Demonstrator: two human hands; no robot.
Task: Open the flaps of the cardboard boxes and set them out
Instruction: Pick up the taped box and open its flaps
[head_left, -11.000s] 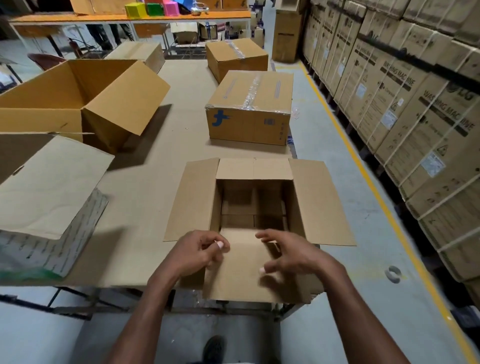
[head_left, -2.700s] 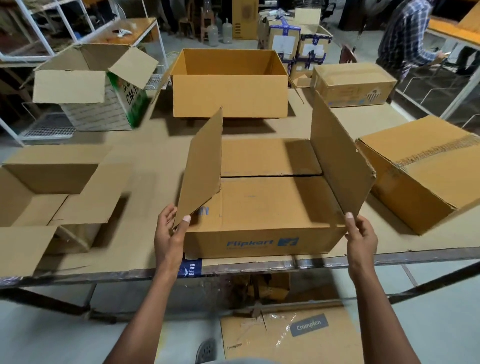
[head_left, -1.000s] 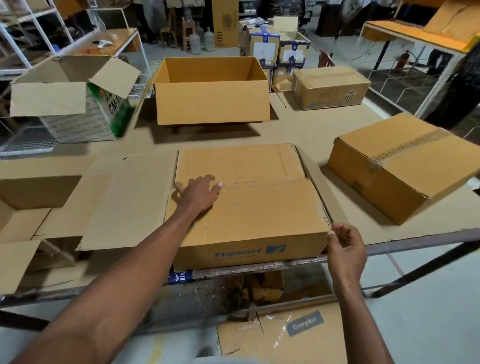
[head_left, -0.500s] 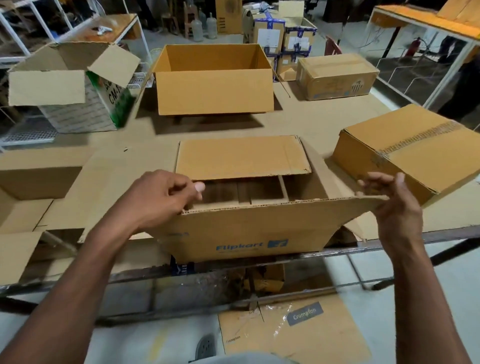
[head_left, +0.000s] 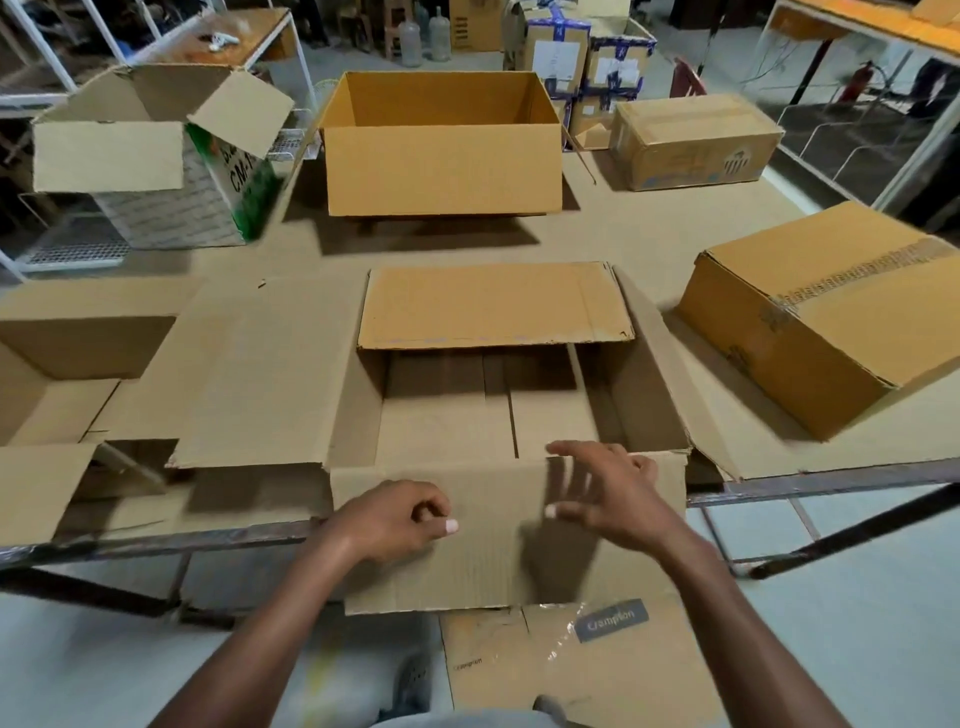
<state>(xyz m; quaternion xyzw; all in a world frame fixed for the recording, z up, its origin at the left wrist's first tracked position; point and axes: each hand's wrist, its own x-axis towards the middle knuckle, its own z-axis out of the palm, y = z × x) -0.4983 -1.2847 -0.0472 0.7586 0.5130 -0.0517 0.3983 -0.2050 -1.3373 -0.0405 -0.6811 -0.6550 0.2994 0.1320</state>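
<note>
At the table edge, left hand curled on the box's near flap, right hand fingers spread above it.

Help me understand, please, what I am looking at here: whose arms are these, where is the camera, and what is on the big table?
No machine here: a person wears a wide-angle camera on the head, looking forward and down, so the arms entering from below are their own. The left hand has curled fingers resting against the near flap of an open cardboard box; whether it grips is unclear. The right hand is spread open over the same flap, which folds down toward the person. On the table stand other boxes: a large open box behind, a taped shut box to the right, and a green printed box far left.
</note>
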